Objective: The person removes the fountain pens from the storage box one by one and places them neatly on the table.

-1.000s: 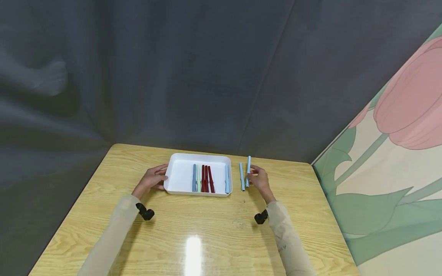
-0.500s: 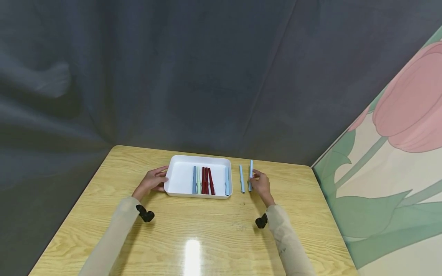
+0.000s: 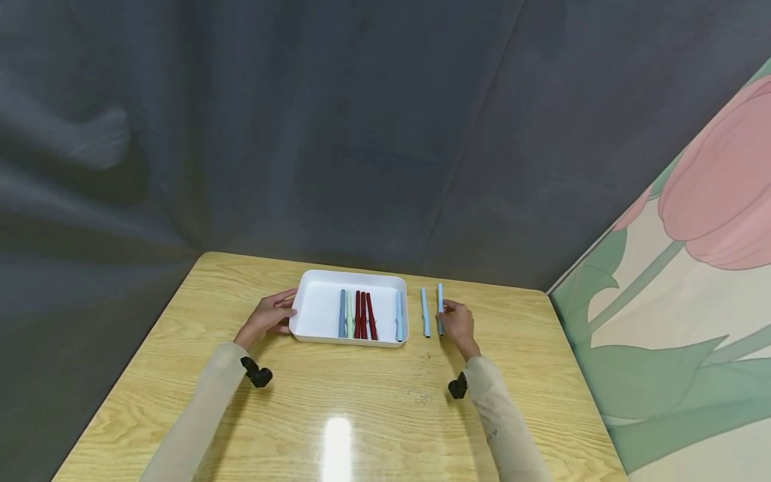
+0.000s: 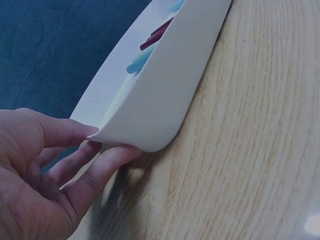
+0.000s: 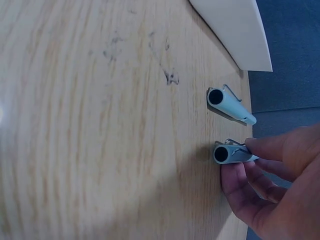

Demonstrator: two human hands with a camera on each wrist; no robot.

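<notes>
My left hand (image 3: 268,314) grips the left end of a white tray (image 3: 317,308); in the left wrist view its thumb lies on the rim and the other fingers press the outer wall. Right of the tray, my right hand (image 3: 459,325) pinches a light blue pen (image 5: 237,154) with a metal clip between thumb and fingers, close over the table. Beside it lies a second light blue pen (image 5: 231,105), roughly parallel. Inside the tray are a darker blue pen (image 3: 342,314), a pale green pen (image 3: 349,314), several dark red pens (image 3: 363,314) and a light blue pen (image 3: 399,316).
The wooden table (image 3: 361,381) ends at a dark curtain (image 3: 361,134) close behind the tray. A wall with a painted tulip (image 3: 723,187) borders the right side. Dark smudges (image 5: 171,77) mark the tabletop in front of the loose pens.
My right hand has moved the light blue pen rightward and lower, widening the gap to the pen beside it. My left hand stays at the tray's end.
</notes>
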